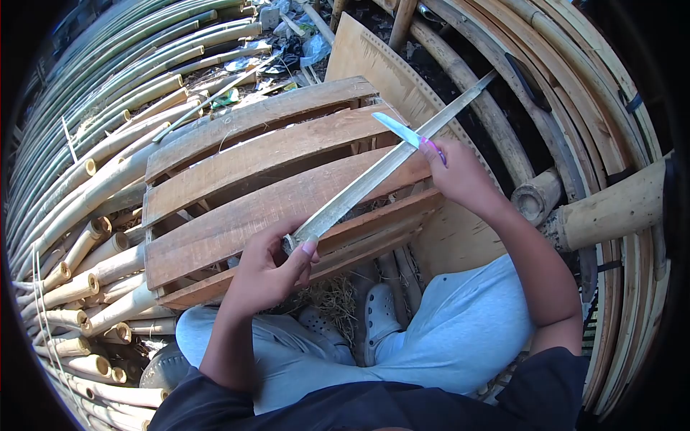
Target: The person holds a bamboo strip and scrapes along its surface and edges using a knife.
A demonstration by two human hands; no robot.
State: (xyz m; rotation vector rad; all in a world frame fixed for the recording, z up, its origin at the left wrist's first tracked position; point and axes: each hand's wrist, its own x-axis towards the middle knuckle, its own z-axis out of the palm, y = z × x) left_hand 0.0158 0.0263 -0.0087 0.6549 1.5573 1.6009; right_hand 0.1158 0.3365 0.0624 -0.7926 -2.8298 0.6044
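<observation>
My left hand (267, 269) is closed round the near end of a long, flat bamboo strip (359, 185), thumb on top. The strip slants up and away to the right, above a slatted wooden crate (244, 199). My right hand (463, 176) grips a knife (395, 129) by its handle, of which only a bit of pink and purple shows. The knife's pale blade lies across the strip past its middle, pointing up and left. Whether the edge bites into the strip I cannot tell. My fingers hide most of the handle.
Bamboo poles (108, 269) are stacked along the left. A curved plywood sheet (402, 79) leans behind the crate. On the right are long bent bamboo lengths (575, 93) and a thick bamboo pole (618, 205). Plastic litter (314, 49) lies at the back. My legs (453, 323) are under the crate's near edge.
</observation>
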